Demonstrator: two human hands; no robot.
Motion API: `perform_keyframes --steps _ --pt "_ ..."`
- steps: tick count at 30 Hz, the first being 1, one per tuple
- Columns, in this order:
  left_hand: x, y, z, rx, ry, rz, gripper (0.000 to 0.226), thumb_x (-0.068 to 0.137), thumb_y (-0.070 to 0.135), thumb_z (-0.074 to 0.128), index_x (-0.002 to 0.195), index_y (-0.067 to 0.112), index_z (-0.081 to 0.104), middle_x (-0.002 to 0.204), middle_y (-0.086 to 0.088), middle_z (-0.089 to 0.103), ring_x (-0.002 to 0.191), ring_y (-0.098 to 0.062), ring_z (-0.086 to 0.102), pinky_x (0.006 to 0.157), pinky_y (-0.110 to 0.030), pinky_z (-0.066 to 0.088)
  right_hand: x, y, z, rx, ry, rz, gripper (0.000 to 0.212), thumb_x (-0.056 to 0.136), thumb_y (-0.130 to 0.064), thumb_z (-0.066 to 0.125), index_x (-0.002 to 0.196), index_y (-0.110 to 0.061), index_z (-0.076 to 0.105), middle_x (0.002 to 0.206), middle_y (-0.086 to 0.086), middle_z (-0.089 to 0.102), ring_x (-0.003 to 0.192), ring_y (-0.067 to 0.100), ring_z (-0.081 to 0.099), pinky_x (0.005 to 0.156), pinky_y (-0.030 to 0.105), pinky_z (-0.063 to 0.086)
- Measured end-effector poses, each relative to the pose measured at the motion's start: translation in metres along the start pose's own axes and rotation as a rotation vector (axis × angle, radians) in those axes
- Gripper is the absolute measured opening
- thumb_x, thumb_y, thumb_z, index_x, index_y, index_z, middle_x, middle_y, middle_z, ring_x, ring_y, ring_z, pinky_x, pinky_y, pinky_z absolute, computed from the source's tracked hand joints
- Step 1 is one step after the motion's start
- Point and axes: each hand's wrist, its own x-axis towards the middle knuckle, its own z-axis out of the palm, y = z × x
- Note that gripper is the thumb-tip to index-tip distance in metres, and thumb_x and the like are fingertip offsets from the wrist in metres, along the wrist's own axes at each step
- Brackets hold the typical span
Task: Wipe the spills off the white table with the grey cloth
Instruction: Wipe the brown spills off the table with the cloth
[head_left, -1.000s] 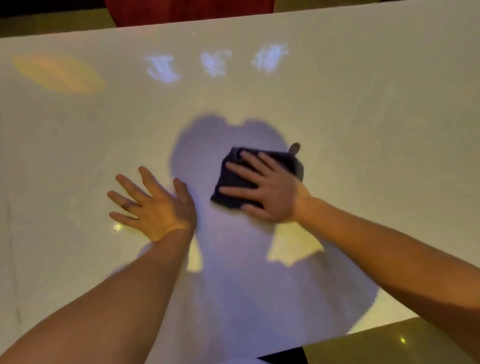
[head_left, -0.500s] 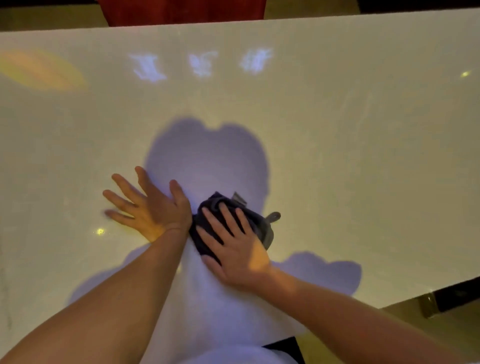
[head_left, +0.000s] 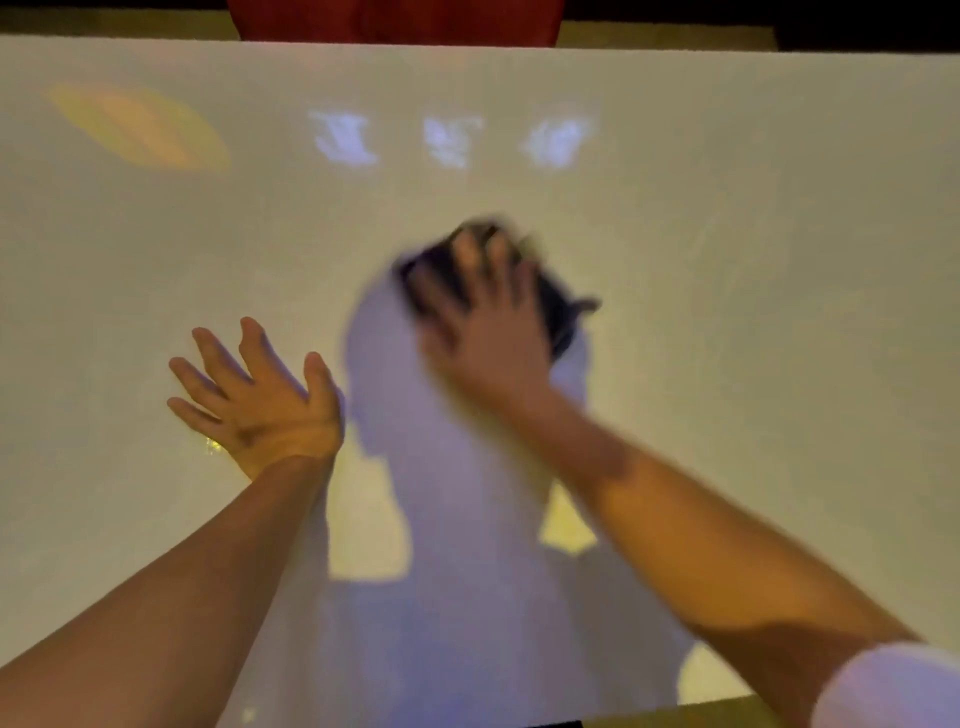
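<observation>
The white table (head_left: 727, 312) fills the view. My right hand (head_left: 483, 332) presses flat on the dark grey cloth (head_left: 556, 306) near the table's middle; both are blurred by motion. The cloth shows around my fingers and to the right of my palm. My left hand (head_left: 260, 405) rests flat on the table to the left, fingers spread, holding nothing. No spill is clearly visible on the surface.
Three pale light patches (head_left: 447, 137) and an orange glow (head_left: 140, 124) lie on the far part of the table. Something red (head_left: 395, 21) stands beyond the far edge. The near table edge (head_left: 727, 699) runs at the bottom right.
My right hand has pushed the cloth away from me and to the right, from beside my left hand toward the table's middle. My left hand has stayed in place.
</observation>
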Motion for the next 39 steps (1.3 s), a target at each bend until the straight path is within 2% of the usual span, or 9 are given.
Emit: perform_keyframes --steps 4,8,14,17,22,26,31,35,39 --pt "-0.003 0.0 -0.005 -0.083 0.02 0.021 0.075 0.091 0.062 0.027 0.155 0.022 0.025 0.168 -0.016 0.006 0.153 -0.044 -0.002 0.12 -0.062 -0.002 -0.139 -0.068 0.019 0.16 -0.254 -0.461 0.053 0.101 -0.048 0.049 0.152 -0.035 0.048 0.168 0.009 0.03 0.156 0.042 0.014 0.125 0.059 0.01" --pt "-0.003 0.001 -0.003 -0.103 0.054 0.025 0.077 0.091 0.065 0.022 0.156 0.022 0.026 0.168 -0.015 0.007 0.153 -0.044 -0.002 0.12 -0.062 -0.002 -0.088 -0.003 0.008 0.095 -0.245 -0.741 0.049 0.104 -0.05 0.047 0.152 -0.041 0.046 0.168 0.005 0.029 0.157 0.04 0.013 0.126 0.057 0.011" --pt "0.002 0.001 0.003 -0.002 0.048 -0.004 0.074 0.095 0.063 0.028 0.158 0.025 0.021 0.169 -0.012 0.005 0.154 -0.042 -0.001 0.121 -0.06 0.001 0.105 0.116 -0.027 0.006 0.014 0.251 0.057 0.104 -0.06 0.024 0.159 -0.048 0.023 0.173 0.009 0.009 0.158 0.042 -0.002 0.127 0.06 0.002" --pt "0.003 0.0 0.005 -0.019 0.053 -0.004 0.07 0.097 0.058 0.036 0.157 0.026 0.022 0.169 -0.013 0.006 0.153 -0.042 -0.001 0.121 -0.06 0.001 0.107 0.077 -0.016 -0.006 0.022 0.356 0.06 0.103 -0.059 0.022 0.161 -0.045 0.018 0.173 0.013 0.004 0.157 0.044 -0.003 0.126 0.061 0.001" --pt "0.001 -0.002 -0.008 -0.167 0.011 0.008 0.063 0.096 0.04 0.047 0.155 0.029 0.028 0.169 -0.01 0.004 0.154 -0.037 -0.006 0.122 -0.056 -0.004 -0.082 -0.081 0.027 0.072 -0.076 -0.2 0.057 0.099 -0.051 0.044 0.154 -0.038 0.042 0.17 0.012 0.023 0.156 0.046 0.013 0.125 0.06 0.01" --pt "0.002 -0.011 -0.013 -0.158 -0.086 0.101 0.064 0.101 0.037 0.042 0.159 0.028 0.018 0.169 -0.014 -0.005 0.152 -0.042 -0.011 0.12 -0.06 -0.007 -0.231 -0.145 0.046 0.158 -0.332 -0.575 0.052 0.104 -0.05 0.041 0.155 -0.039 0.038 0.171 0.007 0.021 0.158 0.039 0.001 0.126 0.058 0.003" --pt "0.004 -0.077 -0.025 -0.033 -0.106 0.439 0.059 0.104 0.045 0.035 0.158 0.027 0.019 0.168 -0.018 0.003 0.152 -0.045 0.002 0.117 -0.057 0.011 -0.19 -0.131 0.042 0.106 -0.282 -0.804 0.051 0.104 -0.05 0.046 0.153 -0.041 0.043 0.169 0.005 0.028 0.158 0.038 0.01 0.127 0.056 0.007" --pt "-0.013 -0.148 -0.027 -0.074 -0.096 0.311 0.064 0.099 0.052 0.04 0.156 0.026 0.024 0.167 -0.021 0.004 0.152 -0.045 0.0 0.118 -0.057 0.009 -0.059 -0.078 0.027 -0.005 -0.02 -0.191 0.052 0.103 -0.05 0.04 0.154 -0.043 0.04 0.168 0.011 0.028 0.155 0.045 0.019 0.122 0.062 0.02" --pt "-0.025 -0.211 -0.028 -0.015 -0.104 0.276 0.076 0.092 0.063 0.046 0.156 0.028 0.022 0.168 -0.017 0.005 0.153 -0.04 -0.002 0.118 -0.058 0.006 -0.007 -0.087 0.016 0.073 0.014 0.507 0.059 0.104 -0.057 0.024 0.161 -0.045 0.017 0.174 0.008 0.003 0.158 0.04 -0.004 0.127 0.059 0.0"
